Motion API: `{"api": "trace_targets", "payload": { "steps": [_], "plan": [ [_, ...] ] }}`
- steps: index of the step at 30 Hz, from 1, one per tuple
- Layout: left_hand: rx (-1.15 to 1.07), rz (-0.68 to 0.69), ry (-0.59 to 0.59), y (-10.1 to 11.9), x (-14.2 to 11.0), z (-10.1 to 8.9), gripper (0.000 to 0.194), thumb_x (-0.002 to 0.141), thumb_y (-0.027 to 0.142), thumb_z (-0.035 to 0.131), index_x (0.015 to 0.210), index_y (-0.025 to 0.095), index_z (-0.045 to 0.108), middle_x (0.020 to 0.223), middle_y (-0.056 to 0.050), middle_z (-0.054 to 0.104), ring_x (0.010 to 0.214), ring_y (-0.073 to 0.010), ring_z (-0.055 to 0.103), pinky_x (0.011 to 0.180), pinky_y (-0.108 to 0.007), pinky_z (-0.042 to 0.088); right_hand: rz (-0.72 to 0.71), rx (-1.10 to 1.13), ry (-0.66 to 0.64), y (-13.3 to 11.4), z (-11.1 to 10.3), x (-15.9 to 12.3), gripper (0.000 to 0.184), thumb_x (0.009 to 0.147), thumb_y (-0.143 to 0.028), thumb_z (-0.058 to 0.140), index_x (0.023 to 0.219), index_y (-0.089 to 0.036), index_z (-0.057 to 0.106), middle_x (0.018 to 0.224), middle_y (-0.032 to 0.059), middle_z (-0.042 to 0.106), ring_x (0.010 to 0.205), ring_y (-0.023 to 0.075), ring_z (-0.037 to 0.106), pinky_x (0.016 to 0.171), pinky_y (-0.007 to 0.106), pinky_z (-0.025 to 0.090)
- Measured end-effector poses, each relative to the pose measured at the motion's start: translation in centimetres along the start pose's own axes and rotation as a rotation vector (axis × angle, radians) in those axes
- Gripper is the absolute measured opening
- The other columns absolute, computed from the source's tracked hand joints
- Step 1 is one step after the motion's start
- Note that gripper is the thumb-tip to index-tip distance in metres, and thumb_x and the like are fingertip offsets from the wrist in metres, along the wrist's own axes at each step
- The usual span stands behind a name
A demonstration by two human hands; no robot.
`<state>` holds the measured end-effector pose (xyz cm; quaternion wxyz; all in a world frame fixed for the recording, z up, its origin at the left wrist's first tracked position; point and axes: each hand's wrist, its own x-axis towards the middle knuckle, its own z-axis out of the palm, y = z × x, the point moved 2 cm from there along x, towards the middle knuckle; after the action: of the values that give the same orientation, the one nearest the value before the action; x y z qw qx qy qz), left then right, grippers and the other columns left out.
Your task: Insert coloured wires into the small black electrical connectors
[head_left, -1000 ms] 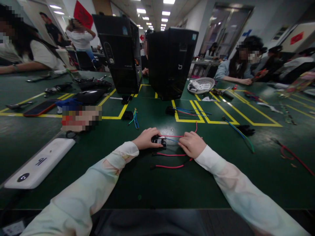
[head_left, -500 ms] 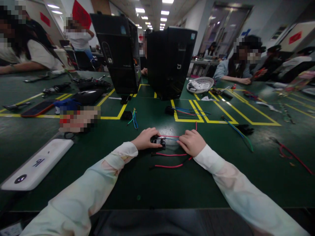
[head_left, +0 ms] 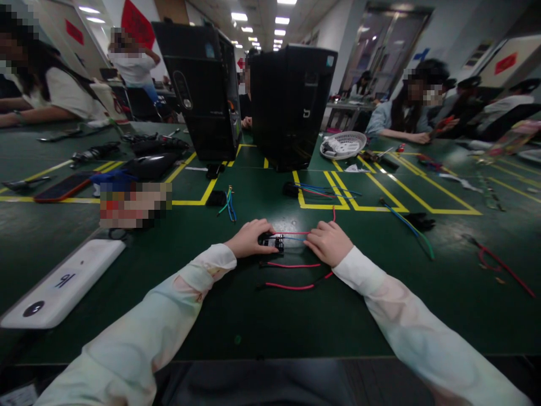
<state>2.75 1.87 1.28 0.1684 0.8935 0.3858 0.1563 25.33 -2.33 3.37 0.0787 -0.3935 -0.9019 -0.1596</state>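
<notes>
My left hand is closed around a small black part, perhaps a connector housing, held low at the green table. From its right side a red wire and a blue wire run across to my right hand. The fingers of that hand are pinched on these wires, and a red end sticks up behind the knuckles. Two loose red wires with dark ends lie just in front: a nearer one and a farther one. Fingertips hide the exact grip.
Two black computer towers stand at the back. A white power bank-like device lies left. Black parts with coloured wires sit on the green table. A white basket is behind. People sit around.
Almost nothing differs. The red wire's upright end behind my right hand has shifted slightly left and up, and both hands keep their hold.
</notes>
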Motion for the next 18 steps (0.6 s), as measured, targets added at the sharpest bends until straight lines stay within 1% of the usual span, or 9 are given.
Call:
{"api": "trace_targets", "payload": {
  "steps": [4,6,9,11,15,16,18],
  "plan": [
    [-0.012,0.002,-0.005,0.0,0.0,0.0,0.043,0.068,0.056,0.061,0.093,0.021,0.055,0.096,-0.003,0.052,0.090,-0.0212,0.047,0.078,-0.032,0.036,-0.116,0.025,-0.003,-0.4,0.2,0.0,0.029,0.091,-0.029,0.037,0.074,-0.017,0.057,0.074,0.0047,0.060,0.075,0.0168,0.041,0.067,0.031,0.021],
    [-0.013,0.002,-0.008,0.0,0.0,-0.1,0.043,0.068,0.056,0.061,0.093,0.021,0.055,0.097,-0.003,0.052,0.090,-0.0212,0.047,0.079,-0.033,0.036,-0.096,0.007,0.024,-0.3,0.2,0.0,0.025,0.091,-0.027,0.037,0.079,-0.017,0.057,0.076,0.0052,0.060,0.076,0.0169,0.041,0.066,0.031,0.021],
    [-0.008,-0.003,-0.009,0.0,-0.1,-0.1,0.043,0.069,0.055,0.061,0.094,0.021,0.056,0.097,-0.003,0.052,0.090,-0.0213,0.047,0.079,-0.033,0.036,-0.020,-0.022,0.060,0.1,0.1,0.0,0.022,0.090,-0.023,0.038,0.083,-0.017,0.058,0.076,0.0050,0.060,0.077,0.0174,0.041,0.066,0.031,0.021],
    [-0.006,-0.005,-0.007,0.1,-0.1,-0.1,0.042,0.069,0.055,0.061,0.094,0.021,0.056,0.096,-0.003,0.052,0.090,-0.0213,0.047,0.079,-0.033,0.036,-0.040,0.005,0.058,0.0,0.0,-0.1,0.021,0.089,-0.023,0.039,0.082,-0.018,0.058,0.075,0.0042,0.060,0.077,0.0172,0.041,0.067,0.031,0.021],
    [0.004,0.000,-0.002,0.1,-0.1,-0.1,0.042,0.069,0.055,0.061,0.093,0.020,0.055,0.095,-0.003,0.052,0.089,-0.0208,0.047,0.078,-0.032,0.036,-0.169,0.116,0.015,-0.9,-0.3,-0.3,0.022,0.088,-0.025,0.040,0.077,-0.017,0.057,0.072,0.0034,0.058,0.076,0.0162,0.040,0.067,0.030,0.022],
    [0.006,0.001,-0.001,0.1,-0.1,-0.1,0.042,0.069,0.055,0.061,0.093,0.020,0.055,0.095,-0.003,0.052,0.088,-0.0208,0.047,0.078,-0.032,0.036,-0.179,0.125,0.015,-1.0,-0.3,-0.2,0.024,0.089,-0.026,0.039,0.075,-0.017,0.057,0.071,0.0036,0.058,0.075,0.0161,0.040,0.067,0.030,0.022],
    [0.005,0.002,-0.003,0.1,-0.1,-0.1,0.042,0.069,0.055,0.061,0.093,0.021,0.055,0.095,-0.003,0.052,0.088,-0.0207,0.047,0.078,-0.032,0.036,-0.147,0.104,0.037,-1.0,-0.3,0.0,0.027,0.089,-0.027,0.038,0.072,-0.017,0.056,0.070,0.0044,0.058,0.075,0.0161,0.040,0.067,0.031,0.022]
  ]
}}
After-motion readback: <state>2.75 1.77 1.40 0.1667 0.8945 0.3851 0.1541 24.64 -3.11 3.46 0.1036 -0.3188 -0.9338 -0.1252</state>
